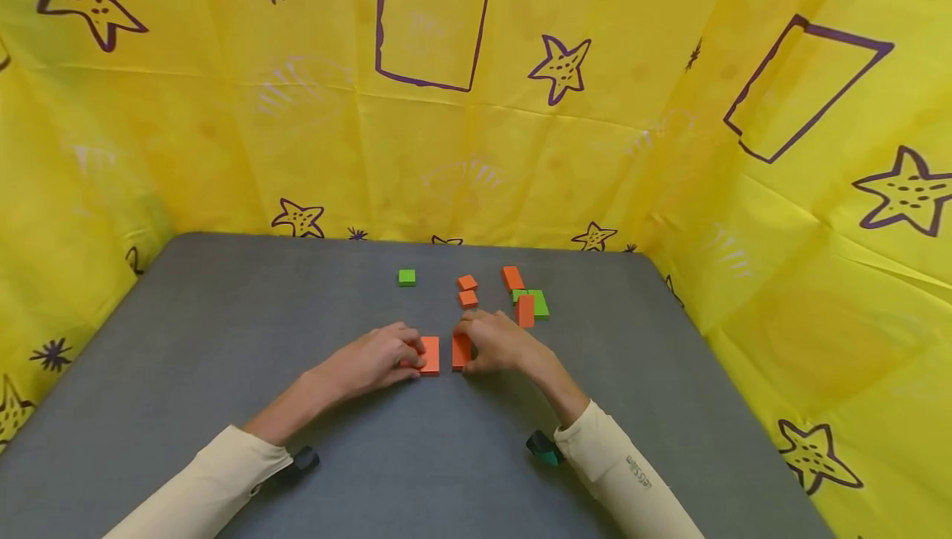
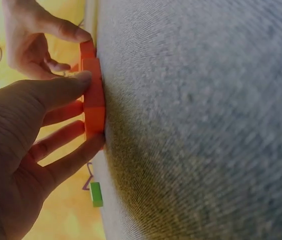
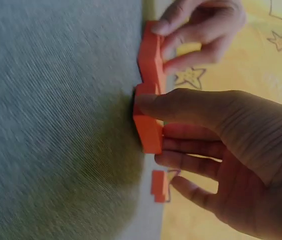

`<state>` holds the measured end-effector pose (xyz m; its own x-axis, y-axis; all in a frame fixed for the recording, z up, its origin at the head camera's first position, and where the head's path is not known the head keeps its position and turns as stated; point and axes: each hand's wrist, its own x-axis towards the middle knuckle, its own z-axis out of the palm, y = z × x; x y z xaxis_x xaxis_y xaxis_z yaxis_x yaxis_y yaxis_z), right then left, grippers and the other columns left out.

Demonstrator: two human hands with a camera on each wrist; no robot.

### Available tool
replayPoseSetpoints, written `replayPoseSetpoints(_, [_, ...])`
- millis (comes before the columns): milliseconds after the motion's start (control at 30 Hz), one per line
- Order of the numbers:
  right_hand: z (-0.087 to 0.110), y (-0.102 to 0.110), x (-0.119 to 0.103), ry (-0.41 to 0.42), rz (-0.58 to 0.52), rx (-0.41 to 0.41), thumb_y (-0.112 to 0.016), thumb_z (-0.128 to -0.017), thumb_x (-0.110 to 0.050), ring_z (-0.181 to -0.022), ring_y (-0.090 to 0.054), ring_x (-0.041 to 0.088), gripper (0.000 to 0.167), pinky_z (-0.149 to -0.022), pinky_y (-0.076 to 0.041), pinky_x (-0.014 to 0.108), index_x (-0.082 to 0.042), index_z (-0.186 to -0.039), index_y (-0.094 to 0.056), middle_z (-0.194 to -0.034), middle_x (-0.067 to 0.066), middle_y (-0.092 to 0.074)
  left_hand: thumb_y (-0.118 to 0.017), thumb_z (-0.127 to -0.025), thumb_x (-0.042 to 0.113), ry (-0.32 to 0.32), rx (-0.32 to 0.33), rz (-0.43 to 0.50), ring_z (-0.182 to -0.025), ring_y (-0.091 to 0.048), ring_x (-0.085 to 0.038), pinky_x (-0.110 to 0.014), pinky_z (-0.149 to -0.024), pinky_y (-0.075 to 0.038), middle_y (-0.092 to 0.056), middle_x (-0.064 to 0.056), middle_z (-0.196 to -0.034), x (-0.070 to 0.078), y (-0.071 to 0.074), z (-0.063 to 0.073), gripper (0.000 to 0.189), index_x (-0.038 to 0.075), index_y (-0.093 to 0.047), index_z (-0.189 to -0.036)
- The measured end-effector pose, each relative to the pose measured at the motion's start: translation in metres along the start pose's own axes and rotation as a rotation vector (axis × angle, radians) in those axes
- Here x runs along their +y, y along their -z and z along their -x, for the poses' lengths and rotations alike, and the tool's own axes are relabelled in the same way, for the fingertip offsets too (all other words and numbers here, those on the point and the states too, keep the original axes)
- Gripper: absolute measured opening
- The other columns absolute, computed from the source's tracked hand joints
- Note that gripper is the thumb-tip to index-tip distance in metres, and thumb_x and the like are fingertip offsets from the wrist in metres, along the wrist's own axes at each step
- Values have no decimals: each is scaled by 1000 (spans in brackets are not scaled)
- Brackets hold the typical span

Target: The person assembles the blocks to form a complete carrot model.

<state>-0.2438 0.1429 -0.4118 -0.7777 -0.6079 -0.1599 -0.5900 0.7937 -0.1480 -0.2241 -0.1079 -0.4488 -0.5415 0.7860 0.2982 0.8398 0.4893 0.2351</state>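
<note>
Near the middle of the grey table [image 1: 416,473], two flat orange blocks lie with a narrow gap between them. My left hand [image 1: 383,360] pinches the left orange block [image 1: 431,357] by its outer part; the left wrist view shows the thumb on one edge and fingers at the other. My right hand [image 1: 497,342] grips the right orange block [image 1: 461,355], its fingers covering the outer side. In the right wrist view, the thumb presses the near edge of this orange block [image 3: 148,132], and fingertips reach the far edge.
Behind the hands lie a green block [image 1: 406,278], two small orange blocks [image 1: 467,299] and an orange block [image 1: 513,278]. Right of these, another orange block [image 1: 525,312] overlaps green blocks [image 1: 539,305] in view. A yellow patterned curtain [image 1: 335,150] borders the table.
</note>
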Motion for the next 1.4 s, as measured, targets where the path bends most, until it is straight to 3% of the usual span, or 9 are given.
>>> replayPoseSetpoints(267, [-4,-8,-9,46,-5,33,-88,-85,-30,-111,-62,18,49,-102,-50,45,-13,-127,-71,-122,1,-69,-85,-89,21,1,38,-30,-95,-63,-15,-31,-81,-61,-71,1,-99,1,-4,-1,8,14,-82,-88])
replayPoseSetpoints(700, [-9,-16,-11,143,-132,77,-85,-88,-32,-113,-59,20,56,-101,-51,34,-6,-133,-65,-125,6,-68,-86,-87,15,-3,63,-39,-91,-63,-15,-30,-77,-60,-71,1,-95,3,-4,-3,5,13,-82,-89])
replayPoseSetpoints(967, [-14,-20,-16,178,-89,87,-84,-88,-28,-107,-59,19,52,-99,-50,31,-6,-131,-67,-122,5,-70,-86,-85,13,4,90,-27,-88,-62,-14,-30,-75,-59,-70,2,-94,4,-9,1,4,14,-82,-87])
replayPoseSetpoints(1167, [-14,-19,-16,163,-93,77,-84,-87,-26,-103,-55,17,52,-91,-49,27,-8,-132,-67,-119,4,-69,-87,-83,12,2,119,-32,-85,-60,-13,-28,-73,-58,-70,3,-92,4,-10,0,7,14,-81,-85])
replayPoseSetpoints(1400, [-13,-17,-14,146,-97,67,-84,-88,-29,-107,-56,18,54,-95,-49,32,-9,-135,-66,-124,3,-69,-86,-85,14,25,83,-38,-87,-60,-12,-29,-74,-58,-70,3,-93,6,-9,-2,6,15,-81,-88])
